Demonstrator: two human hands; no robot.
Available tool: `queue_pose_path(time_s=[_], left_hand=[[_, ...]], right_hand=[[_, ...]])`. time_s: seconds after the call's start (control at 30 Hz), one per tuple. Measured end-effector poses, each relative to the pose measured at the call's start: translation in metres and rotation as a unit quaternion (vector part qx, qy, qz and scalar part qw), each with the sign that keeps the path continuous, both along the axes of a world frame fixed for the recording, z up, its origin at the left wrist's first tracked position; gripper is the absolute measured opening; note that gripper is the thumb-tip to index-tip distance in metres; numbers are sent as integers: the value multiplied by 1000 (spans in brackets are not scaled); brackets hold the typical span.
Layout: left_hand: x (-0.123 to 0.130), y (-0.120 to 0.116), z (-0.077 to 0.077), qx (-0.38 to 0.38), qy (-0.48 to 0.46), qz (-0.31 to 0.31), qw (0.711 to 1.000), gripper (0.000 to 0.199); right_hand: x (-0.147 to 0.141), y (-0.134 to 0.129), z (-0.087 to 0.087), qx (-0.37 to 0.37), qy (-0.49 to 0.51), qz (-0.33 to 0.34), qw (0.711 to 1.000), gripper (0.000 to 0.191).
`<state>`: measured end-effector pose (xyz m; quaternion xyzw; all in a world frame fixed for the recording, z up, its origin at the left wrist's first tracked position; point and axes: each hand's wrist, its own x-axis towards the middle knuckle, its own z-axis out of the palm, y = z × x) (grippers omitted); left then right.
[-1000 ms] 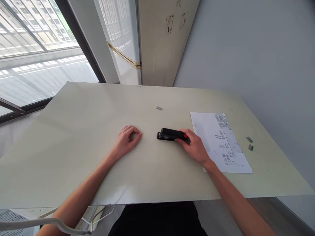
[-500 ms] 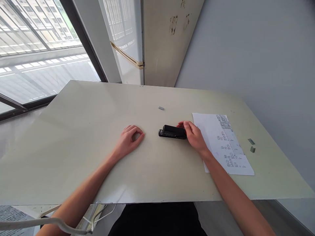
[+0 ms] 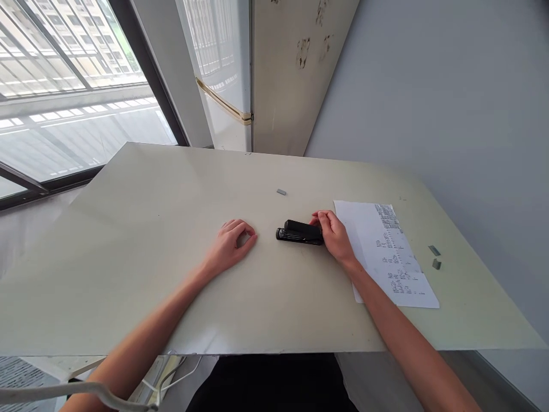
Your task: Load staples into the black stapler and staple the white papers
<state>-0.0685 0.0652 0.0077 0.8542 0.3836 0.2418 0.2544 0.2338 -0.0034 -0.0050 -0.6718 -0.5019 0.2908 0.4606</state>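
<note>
A black stapler [image 3: 299, 233] lies on the table with its front end pointing left. My right hand [image 3: 335, 234] is closed around its rear end, the thumb on the near side and the fingers on the far side, partly hidden. Left of the stapler and apart from it, my left hand [image 3: 231, 243] rests on the tabletop. Its fingers are curled, and thumb and index tip meet in a ring with nothing visible in it. Beyond the stapler lies a small grey strip, seemingly staples [image 3: 281, 192]. A printed paper sheet [image 3: 369, 252] lies partly under my right forearm.
Two small grey pieces [image 3: 435, 257] lie right of the paper on the pale table [image 3: 128, 229]. Behind the table stands a fridge [image 3: 278, 103], with a wall [image 3: 429, 86] to the right and a window at left. A cable [image 3: 86, 390] crosses at the lower left.
My left hand has shifted slightly right, towards the stapler. My right hand keeps hold of the stapler, nearly in place. The view has tilted a little.
</note>
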Motion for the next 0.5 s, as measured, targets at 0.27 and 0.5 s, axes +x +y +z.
queue_pose_path(time_s=[0.27, 0.5], left_hand=[[56, 5, 0, -19, -24, -91, 995, 27], [44, 4, 4, 38, 20, -127, 991, 26]], right_hand=[[-10, -21, 10, 25, -121, 152, 981, 41], [4, -36, 12, 14, -106, 174, 979, 34]])
